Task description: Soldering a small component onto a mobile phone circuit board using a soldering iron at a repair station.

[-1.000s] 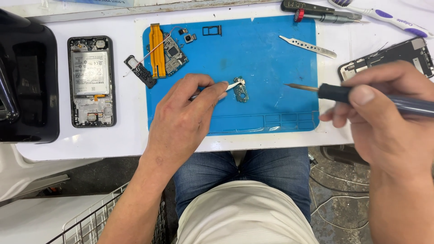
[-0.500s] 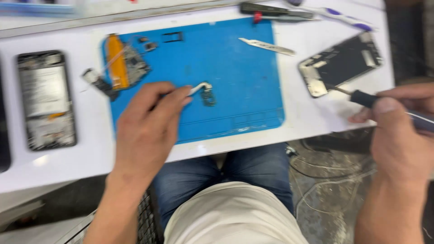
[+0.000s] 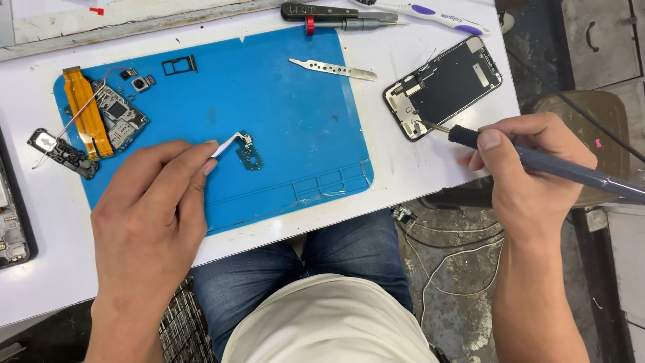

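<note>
My left hand [image 3: 151, 208] rests on the blue work mat [image 3: 282, 121] and pinches thin silver tweezers [image 3: 226, 145] whose tip touches a small green circuit board [image 3: 250, 156]. My right hand [image 3: 531, 171] grips a grey soldering iron [image 3: 537, 161]; its metal tip sits at the lower edge of a black phone frame [image 3: 443, 86] lying on the white table beside the mat.
On the mat's left lie an orange flex cable [image 3: 86, 119], a phone mainboard [image 3: 121, 115], a small camera module [image 3: 142, 83] and a SIM tray [image 3: 180, 65]. A metal pry strip [image 3: 333, 68] lies near the top. A screwdriver [image 3: 342, 16] and toothbrush [image 3: 430, 13] lie at the back.
My right hand has carried the soldering iron from over the mat's right edge to the black phone frame. The left hand keeps the tweezers on the small board. My view shifted right.
</note>
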